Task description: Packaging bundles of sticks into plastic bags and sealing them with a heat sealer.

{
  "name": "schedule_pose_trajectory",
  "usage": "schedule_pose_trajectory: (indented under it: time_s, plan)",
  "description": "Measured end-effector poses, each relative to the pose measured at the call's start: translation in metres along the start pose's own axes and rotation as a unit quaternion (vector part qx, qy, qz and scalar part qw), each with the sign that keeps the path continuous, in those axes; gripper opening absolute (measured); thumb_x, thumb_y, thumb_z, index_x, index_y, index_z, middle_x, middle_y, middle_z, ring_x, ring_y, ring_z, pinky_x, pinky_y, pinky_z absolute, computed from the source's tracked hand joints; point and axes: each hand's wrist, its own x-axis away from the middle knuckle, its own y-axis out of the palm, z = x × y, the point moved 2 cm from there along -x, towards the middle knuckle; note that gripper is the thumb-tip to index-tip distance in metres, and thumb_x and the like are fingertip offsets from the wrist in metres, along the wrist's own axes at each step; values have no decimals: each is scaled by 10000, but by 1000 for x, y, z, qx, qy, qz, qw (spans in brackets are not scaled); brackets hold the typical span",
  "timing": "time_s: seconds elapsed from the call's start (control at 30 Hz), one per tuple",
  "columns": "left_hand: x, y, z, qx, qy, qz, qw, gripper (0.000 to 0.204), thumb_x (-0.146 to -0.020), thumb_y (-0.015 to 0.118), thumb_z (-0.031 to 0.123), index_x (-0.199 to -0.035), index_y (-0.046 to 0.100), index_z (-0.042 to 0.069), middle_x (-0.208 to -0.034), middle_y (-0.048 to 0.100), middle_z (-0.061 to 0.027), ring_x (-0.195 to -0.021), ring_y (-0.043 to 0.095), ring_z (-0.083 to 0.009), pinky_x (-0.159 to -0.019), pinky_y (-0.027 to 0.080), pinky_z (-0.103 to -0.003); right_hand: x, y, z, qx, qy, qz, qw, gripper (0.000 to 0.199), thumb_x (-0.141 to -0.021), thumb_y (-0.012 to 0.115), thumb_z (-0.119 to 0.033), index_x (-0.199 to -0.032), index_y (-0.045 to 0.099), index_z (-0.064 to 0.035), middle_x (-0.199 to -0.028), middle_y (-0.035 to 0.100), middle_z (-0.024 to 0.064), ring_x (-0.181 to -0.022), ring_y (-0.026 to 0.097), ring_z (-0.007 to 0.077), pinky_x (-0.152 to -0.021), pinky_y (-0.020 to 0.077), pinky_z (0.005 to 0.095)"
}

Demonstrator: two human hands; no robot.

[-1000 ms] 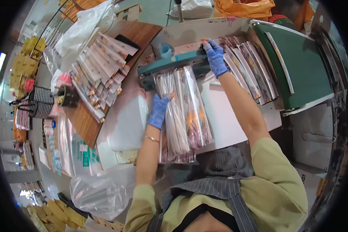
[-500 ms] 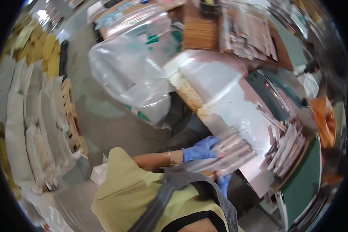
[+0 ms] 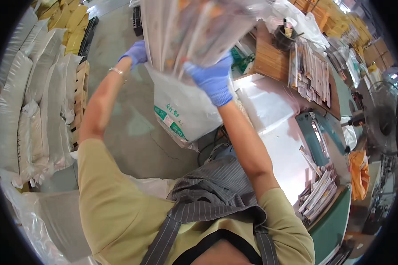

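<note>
Both my arms reach forward in blue gloves, with a bundle of clear plastic packets [image 3: 194, 33] held up between the hands. My left hand [image 3: 137, 52] is closed at the bundle's left edge, its fingertips hidden behind it. At the lower right corner my right hand [image 3: 213, 80] grips the packets, thumb across the front. Motion smears the packets, and their far end runs out of the picture. Below and behind the bundle stands a large clear plastic bag [image 3: 185, 117] with green printing; its mouth is hidden by the packets.
Stacked white sacks [image 3: 51, 88] line the left beside a wooden pallet [image 3: 80, 84]. To the right, a white worktop [image 3: 274, 152] carries a teal device [image 3: 311, 132] and loose packets [image 3: 318, 192]. More packets [image 3: 309, 73] lie on a wooden board [image 3: 269, 57]. A fan [image 3: 384, 117] stands far right.
My hands have lifted the packets from beside the worktop, forward and left, over the plastic bag. Both arms are now stretched out. The view has shifted too.
</note>
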Motion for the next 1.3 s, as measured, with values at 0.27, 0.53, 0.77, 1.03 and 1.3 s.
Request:
schedule_pose_trajectory:
  time_s: [0.27,0.53,0.77,1.03,1.3]
  plan:
    - [91,-11,106,-67,-57,-212,973,659,-659,547,-22,-1285,342,1,-1250,452,-121,-1136,426,-187,-906,374,-249,172,13,140,315,306,-504,744,572,-681,642,-304,-1179,484,-71,-1193,382,234,-1021,431,355,-918,354,341]
    - [116,62,185,-137,259,108,950,440,-788,510,136,-1185,433,-35,-1133,499,-163,-1021,497,-268,-879,396,-332,116,-71,44,-117,270,-324,899,364,-810,590,-177,-1138,512,-42,-1075,556,96,-1022,498,191,-905,367,305]
    - [234,398,387,214,364,-232,876,388,-660,544,50,-1048,545,60,-1090,523,-133,-994,501,-321,-855,409,-371,191,-491,-86,588,249,226,736,424,-731,629,-228,-1087,519,-26,-1037,549,174,-1001,510,316,-860,408,363]
    - [313,677,435,-159,389,-353,836,402,-731,515,243,-1086,492,56,-1178,412,-196,-1086,380,-355,-902,344,-443,338,-717,-164,607,519,429,422,786,-736,532,-556,-1238,376,28,-1248,402,253,-1185,366,353,-989,285,350]
    - [341,735,529,77,74,-482,870,1011,-644,602,630,-1223,324,-151,-1292,331,-276,-1221,316,-330,-982,279,-334,316,-728,-114,398,561,354,634,876,-702,546,-614,-1249,366,47,-1213,449,236,-1147,424,319,-943,336,350]
